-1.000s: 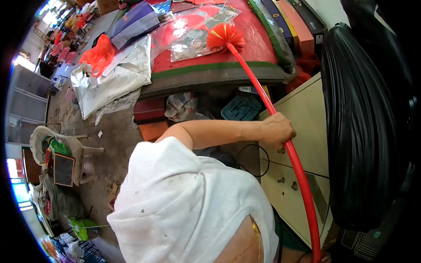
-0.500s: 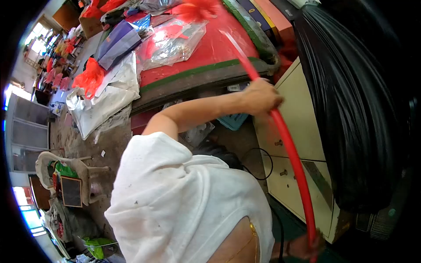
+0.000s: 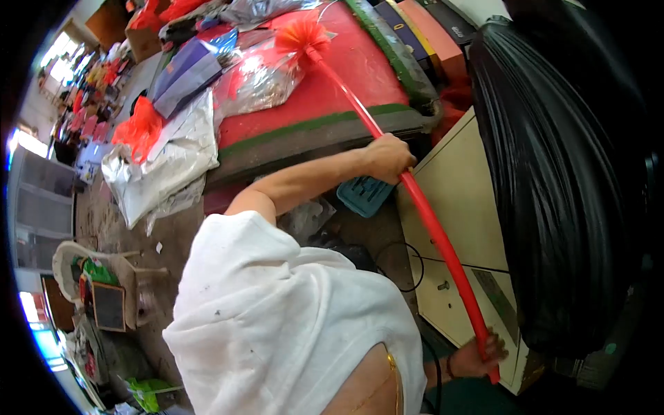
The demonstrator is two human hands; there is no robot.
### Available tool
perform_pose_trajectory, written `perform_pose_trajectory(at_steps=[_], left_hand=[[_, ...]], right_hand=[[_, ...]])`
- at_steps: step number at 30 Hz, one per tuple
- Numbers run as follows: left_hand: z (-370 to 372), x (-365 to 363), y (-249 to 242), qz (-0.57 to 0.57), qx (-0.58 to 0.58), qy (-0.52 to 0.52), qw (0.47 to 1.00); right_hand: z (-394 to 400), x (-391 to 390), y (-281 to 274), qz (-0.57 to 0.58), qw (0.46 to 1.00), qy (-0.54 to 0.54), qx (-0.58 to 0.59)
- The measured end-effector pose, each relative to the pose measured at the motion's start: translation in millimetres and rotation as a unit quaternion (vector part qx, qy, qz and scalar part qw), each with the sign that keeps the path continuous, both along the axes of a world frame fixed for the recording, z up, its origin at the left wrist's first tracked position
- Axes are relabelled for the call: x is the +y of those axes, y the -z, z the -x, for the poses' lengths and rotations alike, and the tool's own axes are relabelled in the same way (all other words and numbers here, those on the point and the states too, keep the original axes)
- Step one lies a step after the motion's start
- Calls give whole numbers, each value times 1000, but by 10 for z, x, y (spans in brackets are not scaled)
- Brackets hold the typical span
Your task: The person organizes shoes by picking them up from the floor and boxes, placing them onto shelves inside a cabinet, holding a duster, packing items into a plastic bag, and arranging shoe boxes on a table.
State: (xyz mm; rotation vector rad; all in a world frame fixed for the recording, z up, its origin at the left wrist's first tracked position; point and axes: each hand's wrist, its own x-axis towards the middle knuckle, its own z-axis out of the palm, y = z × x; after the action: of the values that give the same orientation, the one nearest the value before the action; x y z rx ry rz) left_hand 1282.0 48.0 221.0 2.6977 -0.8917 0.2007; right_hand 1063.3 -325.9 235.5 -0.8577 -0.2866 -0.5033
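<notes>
A long-handled cobweb brush with a red pole (image 3: 443, 242) runs diagonally across the head view. Its round red bristle head (image 3: 302, 36) is over the red-topped table (image 3: 360, 59), at the edge of a clear plastic bag (image 3: 266, 83). My left hand (image 3: 390, 158) is wrapped around the middle of the pole, with that arm reaching across in front of me. Near the lower end of the pole, my right hand (image 3: 478, 356) is closed on it, with a dark band on the wrist.
A cream cabinet (image 3: 460, 200) stands to the right, beside large black plastic sheeting (image 3: 553, 180). Bags and a silver sheet (image 3: 162, 173) hang over the table's left side. A blue-green plastic case (image 3: 365, 196) lies below it. A pale chair (image 3: 72, 266) is at the left.
The bristle head has come lower over the table and shows sharper. My left hand has shifted a little left, and my right hand has risen with the pole's lower end.
</notes>
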Motion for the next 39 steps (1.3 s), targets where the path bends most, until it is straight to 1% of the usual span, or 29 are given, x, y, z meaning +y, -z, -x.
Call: perform_pose_trajectory(at_steps=[2, 4, 5, 6, 7, 8, 11, 12, 13, 14, 15, 16, 17, 19, 20, 21, 22, 24, 26, 28, 29, 30, 32, 33, 34, 35, 36, 38, 39], left_hand=[[-119, -322, -169, 21, -49, 21, 998], [-237, -684, -348, 26, -73, 62, 995], [-322, -841, -343, 49, -111, 102, 987], [-348, -965, -369, 61, -115, 124, 984], [-412, -1080, -272, 64, -102, 146, 982], [-459, -1113, -226, 67, -89, 168, 980], [-633, -919, -181, 79, -83, 163, 980], [-711, -711, -200, -17, -22, 123, 992], [-807, -457, -37, -44, -2, 115, 992], [-884, -145, 240, -89, 10, 86, 992], [-1001, 211, 710, -107, 33, 63, 992], [-926, 481, 679, -99, 48, 47, 993], [-947, 650, 575, -90, 61, 31, 994], [-1156, 661, 270, -97, 27, 29, 994], [-1222, 656, 99, -102, 3, 23, 995], [-1312, 611, -85, -68, -51, 29, 996], [-1455, 557, -207, -35, -106, 33, 993], [-1884, 553, -220, 50, -204, 49, 977], [-2104, 572, -136, 24, -188, 51, 981], [-2258, 804, 127, -4, -166, 57, 984], [-2376, 993, 386, -47, -142, 18, 989], [-2512, 1146, 584, -87, -120, -21, 989], [-2650, 1596, 781, -148, -43, -70, 986], [-2529, 1805, 779, -175, 5, -67, 982], [-2451, 1965, 683, -204, 51, -64, 976], [-2478, 1982, 540, -206, 46, -66, 975], [-2424, 1971, 406, -160, -3, -61, 985], [-2397, 1893, 364, -47, -106, -41, 992], [-2499, 1792, 327, 16, -167, -27, 985]], right_hand=[[300, -135, -209, 62, 990, 124, 10], [500, -12, -554, 189, 971, 127, -74], [586, 98, -639, 192, 970, 128, -75], [659, 244, -706, 181, 958, 187, -118], [677, 326, -725, 167, 941, 245, -161], [660, 301, -647, 166, 941, 244, -163], [527, 183, -207, 64, 940, 297, -153], [439, 228, -118, 43, 939, 305, -150], [205, 509, -114, 94, 953, 287, 22], [-51, 787, -99, 141, 936, 260, 191], [-187, 801, 181, 70, 975, 124, 171], [-325, 815, 461, -3, 985, -7, 172], [-406, 865, 565, -13, 986, 0, 167], [-512, 870, 588, -19, 987, 8, 160], [-533, 798, 485, 30, 992, 25, 121], [-578, 783, 353, 79, 993, 38, 80], [-644, 880, 175, 82, 993, 33, 78], [-834, 1210, -116, 196, 976, 82, 52], [-1196, 1596, -51, 309, 943, 106, 60], [-1749, 2062, 296, 352, 931, 95, 9], [-2016, 2276, 536, 343, 935, 69, -54], [-2152, 2502, 665, 273, 961, 34, 30], [-2328, 2705, 752, 205, 972, 0, 110], [-2403, 2723, 764, 146, 980, -57, 122], [-2444, 2699, 723, 146, 980, -66, 121], [-2486, 2676, 681, 145, 979, -74, 119], [-2527, 2652, 637, 144, 979, -83, 118], [-2535, 2438, 376, 212, 973, -83, -27], [-2472, 2407, 199, 215, 973, -85, -29]])
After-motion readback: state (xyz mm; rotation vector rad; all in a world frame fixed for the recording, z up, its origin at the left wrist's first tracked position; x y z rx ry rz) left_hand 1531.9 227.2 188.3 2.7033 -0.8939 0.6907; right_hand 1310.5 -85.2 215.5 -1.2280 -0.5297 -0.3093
